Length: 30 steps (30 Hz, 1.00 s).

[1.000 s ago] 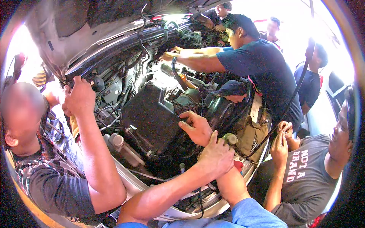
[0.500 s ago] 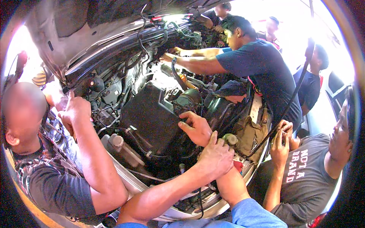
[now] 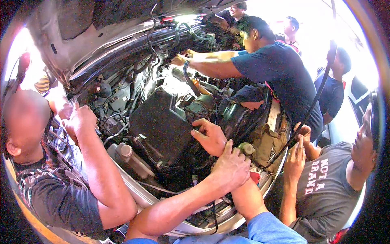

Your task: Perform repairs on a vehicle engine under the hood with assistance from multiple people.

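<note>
Likely car workshop: raised hood [image 3: 93,34], engine bay [image 3: 174,126]

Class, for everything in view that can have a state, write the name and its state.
Hood: raised
Lamp: lit
Black box: closed
Pale tank: capped
Brown cloth: crumpled
Left hand: clasped over right wrist
Right hand: half curled, nothing visibly held

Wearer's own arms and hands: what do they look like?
The left hand and right hand wear no gloves; no watch shows. Both forearms are bare below a plain blue fabric right sleeve and a sliver of blue left sleeve.
</note>
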Available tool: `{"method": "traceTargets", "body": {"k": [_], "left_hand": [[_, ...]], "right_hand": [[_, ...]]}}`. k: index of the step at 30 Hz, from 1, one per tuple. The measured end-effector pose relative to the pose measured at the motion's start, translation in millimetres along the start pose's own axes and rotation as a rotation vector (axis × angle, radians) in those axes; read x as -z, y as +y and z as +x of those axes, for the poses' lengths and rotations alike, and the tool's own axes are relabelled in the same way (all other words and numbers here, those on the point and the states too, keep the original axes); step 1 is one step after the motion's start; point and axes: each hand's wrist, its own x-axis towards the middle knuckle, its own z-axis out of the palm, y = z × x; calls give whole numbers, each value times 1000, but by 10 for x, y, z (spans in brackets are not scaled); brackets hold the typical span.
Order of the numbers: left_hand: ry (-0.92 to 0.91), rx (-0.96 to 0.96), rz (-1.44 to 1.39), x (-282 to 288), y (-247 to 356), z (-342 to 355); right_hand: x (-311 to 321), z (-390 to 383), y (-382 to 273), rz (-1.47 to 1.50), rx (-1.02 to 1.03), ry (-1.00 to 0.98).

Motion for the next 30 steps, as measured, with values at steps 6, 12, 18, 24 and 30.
{"method": "traceTargets", "body": {"k": [6, 12, 18, 24, 30], "left_hand": [[10, -1, -15, 35, 3, -20], [49, -6, -23, 67, 12, 3], [45, 9, -22, 101, 26, 117], [13, 24, -43, 140, 23, 226], [-54, 42, -49, 173, 15, 348]], "right_hand": [[15, -6, -35, 24, -37, -23], [2, 11, -30, 16, -35, -5], [92, 26, 32, 54, -10, -7], [174, 90, 52, 66, -47, -37], [224, 138, 93, 59, -23, -21]]}}
